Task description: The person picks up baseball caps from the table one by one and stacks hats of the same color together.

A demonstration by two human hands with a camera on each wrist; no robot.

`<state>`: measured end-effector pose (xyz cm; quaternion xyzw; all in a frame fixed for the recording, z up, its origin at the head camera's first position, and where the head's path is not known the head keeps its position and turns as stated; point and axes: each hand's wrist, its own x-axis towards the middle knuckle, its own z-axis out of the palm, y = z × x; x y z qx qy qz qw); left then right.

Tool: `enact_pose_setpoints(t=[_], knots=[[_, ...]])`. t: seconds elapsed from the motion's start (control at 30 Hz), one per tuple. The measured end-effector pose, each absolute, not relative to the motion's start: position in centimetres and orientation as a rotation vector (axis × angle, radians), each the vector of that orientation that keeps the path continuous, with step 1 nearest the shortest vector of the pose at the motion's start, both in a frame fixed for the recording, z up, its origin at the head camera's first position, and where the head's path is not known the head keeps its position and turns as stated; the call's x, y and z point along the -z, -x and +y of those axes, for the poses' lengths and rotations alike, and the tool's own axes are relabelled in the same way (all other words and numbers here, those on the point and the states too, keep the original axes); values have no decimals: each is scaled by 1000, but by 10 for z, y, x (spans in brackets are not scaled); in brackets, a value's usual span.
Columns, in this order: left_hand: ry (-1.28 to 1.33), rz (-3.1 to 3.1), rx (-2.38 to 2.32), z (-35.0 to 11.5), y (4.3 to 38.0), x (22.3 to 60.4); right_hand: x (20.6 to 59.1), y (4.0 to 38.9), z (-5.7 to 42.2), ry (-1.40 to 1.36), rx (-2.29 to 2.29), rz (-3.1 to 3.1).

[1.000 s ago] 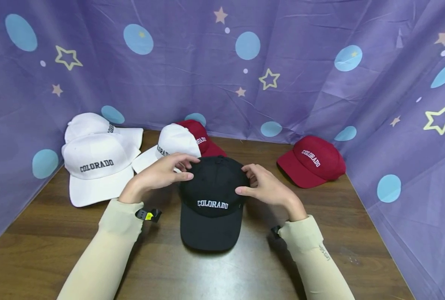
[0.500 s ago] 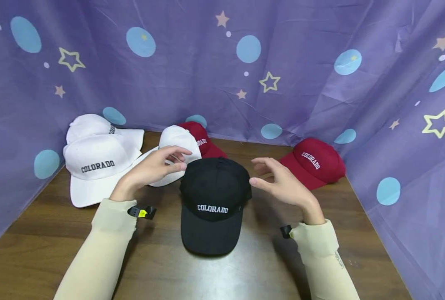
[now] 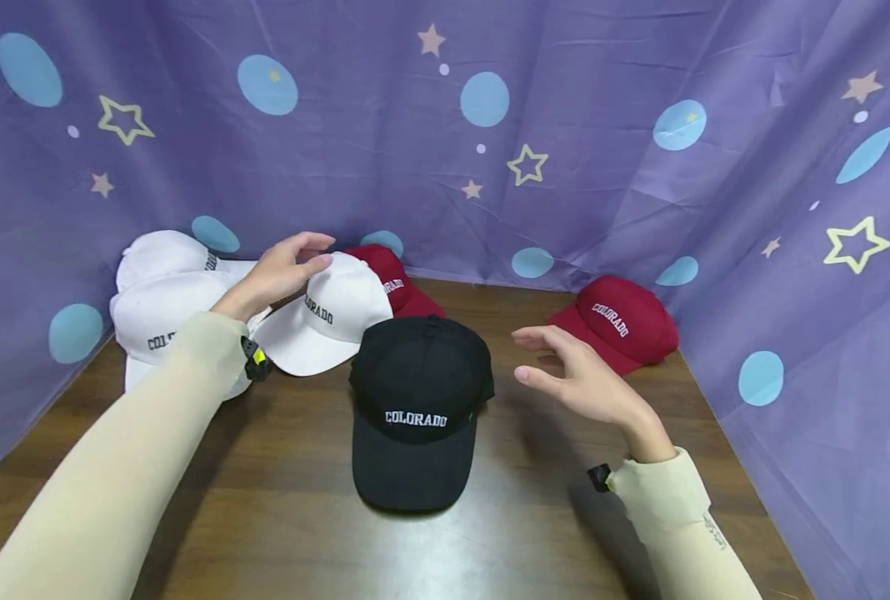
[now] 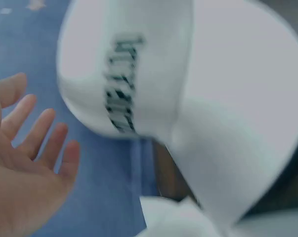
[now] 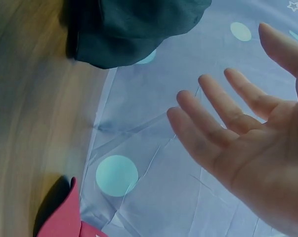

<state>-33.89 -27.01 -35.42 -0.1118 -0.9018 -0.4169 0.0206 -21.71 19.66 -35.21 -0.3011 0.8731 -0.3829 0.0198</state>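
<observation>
In the head view a black cap with white COLORADO lettering sits mid-table, brim towards me. My left hand is over the crown of a white cap left of it; in the left wrist view its relaxed fingers hold nothing and appear apart from the white cap. My right hand hovers right of the black cap, fingers loosely spread and holding nothing; the right wrist view shows a bare palm, with the black cap at the top and a piece of red cap at bottom left.
Behind the white cap is a red cap, partly covered. Another red cap lies at the back right. Two white caps overlap at the left, partly hidden by my sleeve. A purple patterned curtain surrounds the wooden table.
Both hands have come away from the black cap, which stays on the table. The left hand has moved back and left over the white cap; the right has drifted right.
</observation>
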Motion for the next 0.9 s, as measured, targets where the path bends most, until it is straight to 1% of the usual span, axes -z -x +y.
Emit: enact_pose_setpoints(t=[0.27,0.6,0.9], knots=[[353,-3054,1221,-288,367,360,355,215,206,984,1259,2696],[314,-3120,1298,-288,373,373,361,212,214,945,1280,2726],[376,-3107,1380,-293,387,380,363,211,215,964,1282,2734]])
